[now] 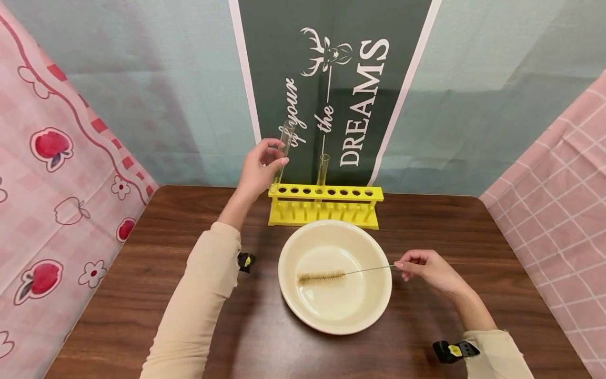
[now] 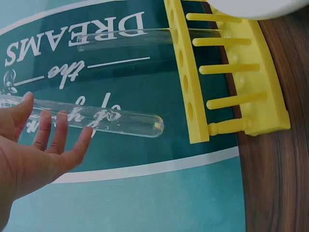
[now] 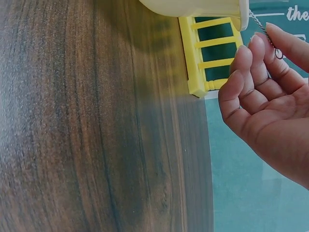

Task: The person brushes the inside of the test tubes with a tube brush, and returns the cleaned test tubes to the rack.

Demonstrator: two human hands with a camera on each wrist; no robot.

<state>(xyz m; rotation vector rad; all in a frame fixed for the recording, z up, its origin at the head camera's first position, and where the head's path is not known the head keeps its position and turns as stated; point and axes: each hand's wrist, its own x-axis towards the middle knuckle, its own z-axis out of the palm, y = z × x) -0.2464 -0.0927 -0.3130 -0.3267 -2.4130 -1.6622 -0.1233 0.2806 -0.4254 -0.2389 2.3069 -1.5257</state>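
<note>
My left hand (image 1: 263, 166) pinches a clear glass test tube (image 1: 286, 138) above the left end of a yellow rack (image 1: 326, 193). In the left wrist view the tube's rounded end (image 2: 153, 125) points at the rack (image 2: 197, 118) but stands apart from it. A second tube (image 1: 323, 168) stands upright in a middle hole of the rack. My right hand (image 1: 428, 269) pinches the twisted wire handle (image 1: 374, 269) of a brush near its looped end. The brush's bristles (image 1: 322, 277) lie over the inside of a cream bowl (image 1: 335, 327).
The bowl stands just in front of the rack on a dark wooden table (image 1: 142, 295). Behind the table hangs a green cloth (image 1: 199, 95) with white lettering. Pink patterned cloths (image 1: 61, 210) hang at both sides.
</note>
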